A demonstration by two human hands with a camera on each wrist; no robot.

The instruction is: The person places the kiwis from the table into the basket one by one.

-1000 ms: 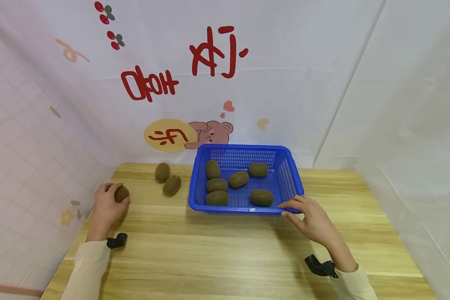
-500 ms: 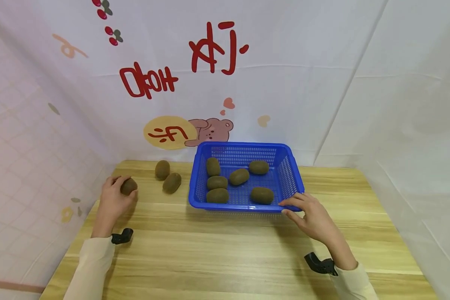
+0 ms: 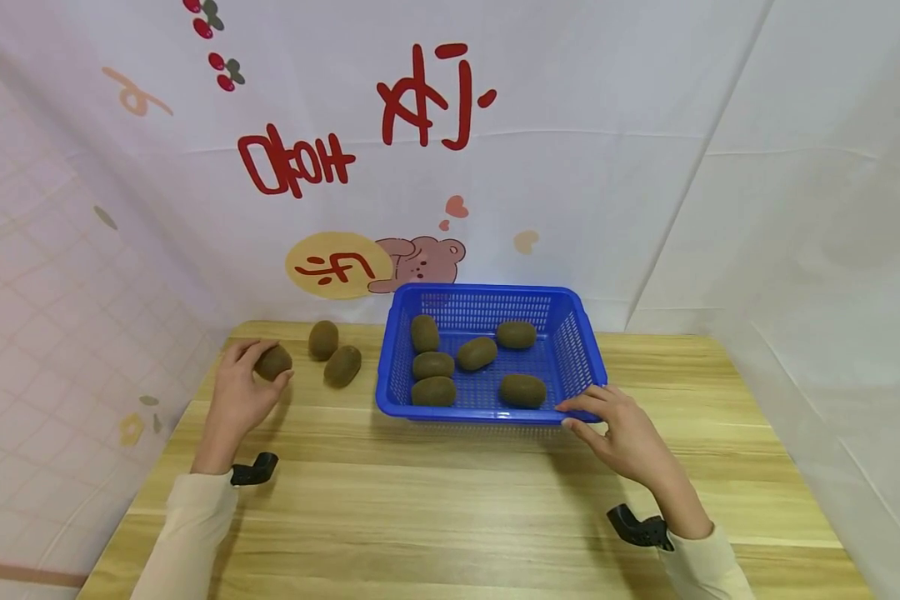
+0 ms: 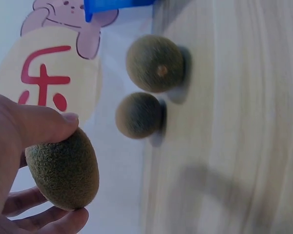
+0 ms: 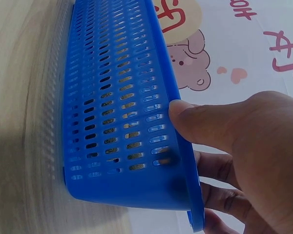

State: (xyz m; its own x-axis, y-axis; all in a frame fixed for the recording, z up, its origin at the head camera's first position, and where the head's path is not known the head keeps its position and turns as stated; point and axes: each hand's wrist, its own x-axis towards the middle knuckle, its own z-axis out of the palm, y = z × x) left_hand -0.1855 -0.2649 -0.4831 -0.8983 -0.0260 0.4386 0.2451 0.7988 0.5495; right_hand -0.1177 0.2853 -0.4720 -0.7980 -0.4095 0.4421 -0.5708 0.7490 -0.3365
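My left hand [image 3: 243,392] holds a brown fuzzy kiwi [image 4: 66,168] between thumb and fingers, raised off the table in the left wrist view. Just to its right, two more kiwis [image 3: 323,340] lie close together on the table. A blue plastic basket [image 3: 495,415] with slotted walls stands at the back middle, several kiwis [image 3: 477,354] lying inside it. At the basket's front right corner, my right hand [image 3: 626,433] pinches the rim, thumb on the outside [image 5: 185,119] and fingers over the inner side.
The wooden table [image 3: 420,517] runs back to a white printed cloth [image 3: 585,167] that hangs right behind the basket. More white cloth [image 3: 45,292] bounds the left side. Each wrist carries a black camera mount [image 3: 637,529].
My left hand has carried its kiwi rightward and slightly away from me, nearer the two loose kiwis. The right hand stays at the basket's corner.
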